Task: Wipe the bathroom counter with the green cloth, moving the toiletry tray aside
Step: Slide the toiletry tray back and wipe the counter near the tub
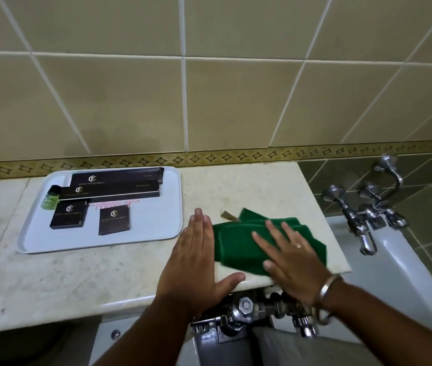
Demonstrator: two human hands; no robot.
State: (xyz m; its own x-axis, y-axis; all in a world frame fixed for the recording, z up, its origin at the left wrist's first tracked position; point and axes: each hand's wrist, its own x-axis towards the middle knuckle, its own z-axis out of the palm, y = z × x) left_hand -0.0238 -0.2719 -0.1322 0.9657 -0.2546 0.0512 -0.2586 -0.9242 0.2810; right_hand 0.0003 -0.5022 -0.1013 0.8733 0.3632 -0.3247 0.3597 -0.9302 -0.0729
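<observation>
One marble counter [104, 273] is seen below a tiled wall, with one bathtub [394, 260] to its right, cut off at the picture's edge. One white tray [38, 244] is set on the counter at the back left, well apart from the cloth. Four black boxes [116, 175] are counted on it, two long and two short, along with one small green bottle [50, 198] and a red-printed item half hidden under the boxes; its print cannot be read. One green cloth [236, 241] is laid folded near the counter's right front corner. Two hands are seen. The right hand [294, 262] is pressed flat on the cloth, fingers spread, blurred by motion. The left hand [196, 260] is held flat on the counter just beside the cloth, fingers pressed together, thumb out. One small brown object [227, 215] peeks from behind the cloth and cannot be identified.
</observation>
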